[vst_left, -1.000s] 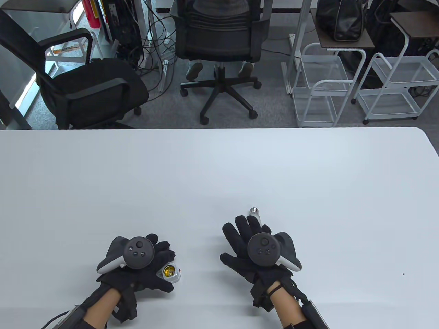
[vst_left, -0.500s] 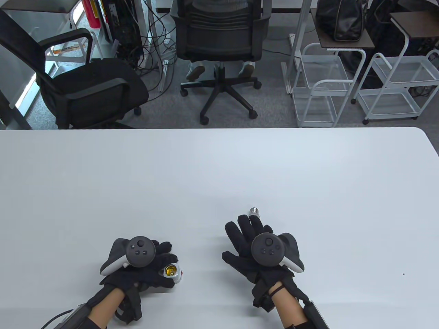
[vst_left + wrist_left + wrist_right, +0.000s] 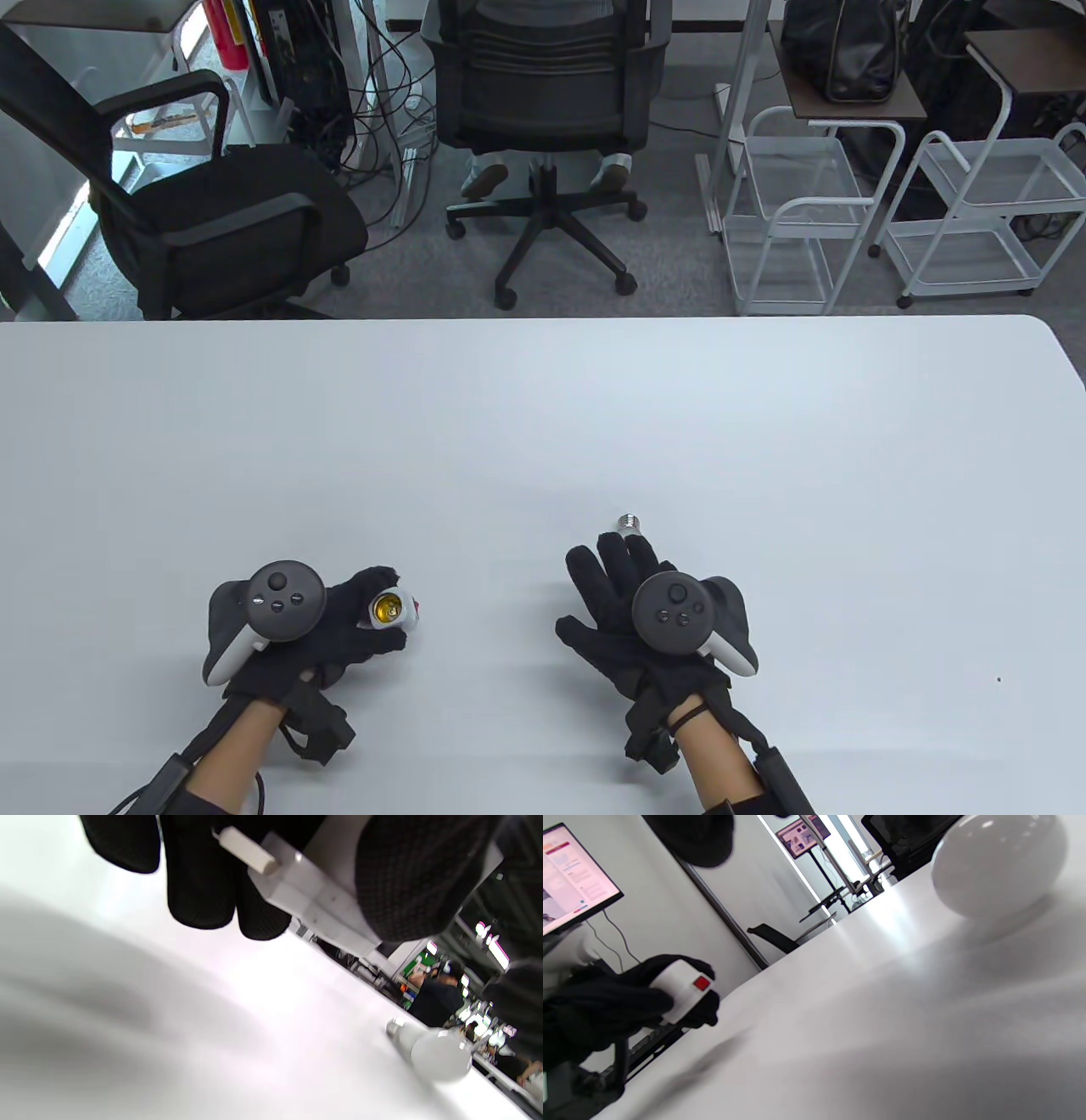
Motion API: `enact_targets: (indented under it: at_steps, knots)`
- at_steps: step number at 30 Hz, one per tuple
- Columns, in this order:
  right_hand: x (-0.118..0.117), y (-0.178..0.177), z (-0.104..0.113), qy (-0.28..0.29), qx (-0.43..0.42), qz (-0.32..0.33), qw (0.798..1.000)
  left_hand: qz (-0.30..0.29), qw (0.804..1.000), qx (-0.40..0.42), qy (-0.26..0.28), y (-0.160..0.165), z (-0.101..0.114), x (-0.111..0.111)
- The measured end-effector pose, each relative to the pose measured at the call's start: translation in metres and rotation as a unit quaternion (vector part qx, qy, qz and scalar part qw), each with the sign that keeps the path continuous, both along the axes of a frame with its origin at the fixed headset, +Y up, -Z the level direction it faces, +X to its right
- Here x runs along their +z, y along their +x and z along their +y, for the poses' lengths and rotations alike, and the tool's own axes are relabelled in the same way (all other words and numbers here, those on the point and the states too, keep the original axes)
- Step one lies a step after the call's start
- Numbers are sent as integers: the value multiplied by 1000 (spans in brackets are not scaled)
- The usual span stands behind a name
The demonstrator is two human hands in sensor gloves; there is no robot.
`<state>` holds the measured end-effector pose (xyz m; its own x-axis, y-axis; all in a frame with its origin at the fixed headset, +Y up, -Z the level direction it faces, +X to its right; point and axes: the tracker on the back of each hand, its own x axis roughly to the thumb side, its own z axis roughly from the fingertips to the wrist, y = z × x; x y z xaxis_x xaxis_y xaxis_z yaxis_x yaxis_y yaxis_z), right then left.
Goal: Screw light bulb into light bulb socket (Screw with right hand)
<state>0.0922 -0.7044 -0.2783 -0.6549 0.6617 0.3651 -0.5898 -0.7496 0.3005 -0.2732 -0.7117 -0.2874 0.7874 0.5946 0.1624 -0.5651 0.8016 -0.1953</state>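
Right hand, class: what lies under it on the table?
Under the right hand lies the light bulb, on the table. From above, only its metal screw base pokes out beyond the fingers; the hand covers the globe.

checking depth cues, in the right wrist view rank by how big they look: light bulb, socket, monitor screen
1. light bulb: looks largest, but it lies nearest the camera, so this is unsure.
2. monitor screen: cut by the frame edge.
3. socket: smallest, partly covered by the left hand gripping it.
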Motion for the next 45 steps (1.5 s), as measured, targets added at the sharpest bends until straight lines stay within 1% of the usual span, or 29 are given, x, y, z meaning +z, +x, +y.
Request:
enact_targets:
  at_steps: [5, 8, 11, 14, 16, 19, 21, 22, 26, 29, 32, 36, 38, 42, 45]
  knots:
    - [-1, 4, -1, -7, -5, -15, 1000, 38, 997, 20, 62, -11, 21, 6]
    - [-3, 11, -1, -7, -17, -38, 999, 60, 993, 14, 101, -15, 32, 11]
    - [-4, 22, 0, -5, -32, -73, 997, 65, 990, 9, 129, -16, 40, 15]
    - [-3, 32, -2, 3, -54, -124, 991, 56, 989, 13, 134, -14, 43, 17]
    - [-4, 39, -4, 11, -65, -171, 983, 54, 989, 7, 140, -13, 44, 18]
    - [-5, 46, -8, 4, -79, -229, 970, 52, 988, 0, 144, -12, 44, 19]
    - [-8, 49, -10, -13, -93, -263, 960, 52, 988, 2, 146, -12, 43, 19]
    - [-9, 50, -11, -20, -94, -268, 959, 52, 988, 3, 147, -12, 43, 19]
    - [-12, 47, -15, -107, -67, -302, 945, 51, 988, 6, 148, -12, 44, 19]
    - [-17, 40, -18, -127, -48, -328, 935, 46, 988, 3, 147, -11, 43, 19]
    - [-23, 31, -21, -132, -29, -348, 928, 40, 989, -5, 144, -9, 41, 20]
    - [-29, 19, -26, -127, -28, -362, 923, 39, 990, -8, 137, -9, 38, 19]
    - [-34, 12, -29, -129, 1, -357, 925, 37, 990, -3, 134, -7, 38, 19]
    - [-42, 3, -38, -128, 82, -360, 921, 31, 990, -20, 134, -7, 37, 19]
    - [-42, 5, -46, -137, 81, -370, 915, 31, 990, -25, 134, -8, 36, 19]
